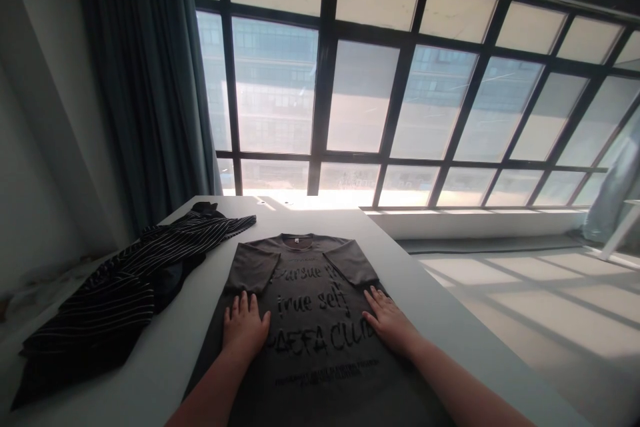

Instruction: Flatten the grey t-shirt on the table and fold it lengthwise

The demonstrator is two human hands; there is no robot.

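Note:
A dark grey T-shirt [320,364] with black lettering lies face up on the white table, its collar pointing away from me. Both of its short sleeves are turned inward over the front. My left hand [246,324] rests flat on the shirt's left side, just below the sleeve, fingers spread. On the right side, my right hand [390,322] lies palm down near the sleeve's lower edge, its fingers stretched out. Neither hand grips the cloth. The shirt's lower hem is out of view.
Black striped clothing [115,287] lies in a loose heap on the left of the white table [465,354]. A dark curtain [145,80] hangs at the left, beside large black-framed windows [360,97]. Sunlit floor [545,294] extends to the right.

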